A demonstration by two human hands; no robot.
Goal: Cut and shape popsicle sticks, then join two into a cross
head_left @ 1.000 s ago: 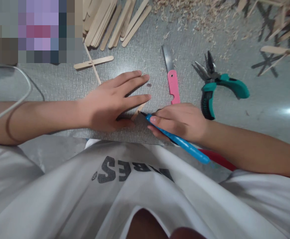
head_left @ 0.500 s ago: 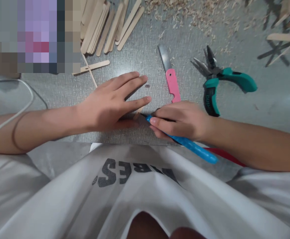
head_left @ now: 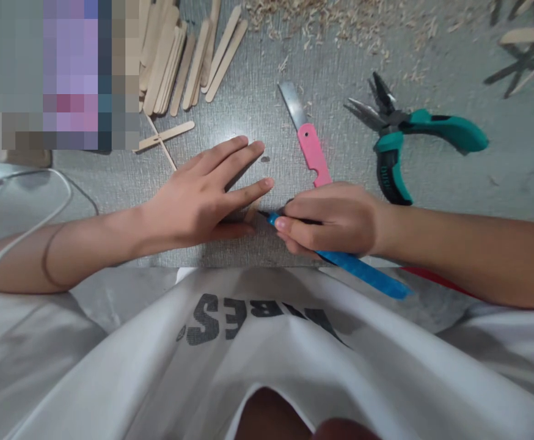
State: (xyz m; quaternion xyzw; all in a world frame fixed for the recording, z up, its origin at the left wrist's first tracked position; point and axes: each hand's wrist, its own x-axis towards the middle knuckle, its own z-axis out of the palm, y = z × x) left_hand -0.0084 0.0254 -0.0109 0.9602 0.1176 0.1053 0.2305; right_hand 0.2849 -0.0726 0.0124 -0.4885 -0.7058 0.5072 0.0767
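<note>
My left hand [head_left: 216, 189] lies palm down on the table with its fingers spread. Between its forefinger and thumb shows a piece of wooden craft stick [head_left: 252, 209], mostly hidden under the hand. In my right hand [head_left: 329, 220] is a slim blue tool [head_left: 363, 275] with a thin dark tip, gripped like a pen. The tip points at the stick piece; whether it touches cannot be made out. Just beyond my right hand lies a pink folding razor [head_left: 313, 150] with its blade out. Teal-handled pliers [head_left: 393, 128] rest farther right, jaws apart.
Several craft sticks [head_left: 170, 67] are heaped at the far left, near two crossed sticks [head_left: 161, 137]. Wood shavings [head_left: 322, 21] litter the far edge. More joined sticks [head_left: 528, 36] stand at the far right. A white cable [head_left: 60, 189] crosses my left forearm.
The view has shifted a little. Both hands keep nearly the same place, and the blue tool's back end has swung slightly outward to the right.
</note>
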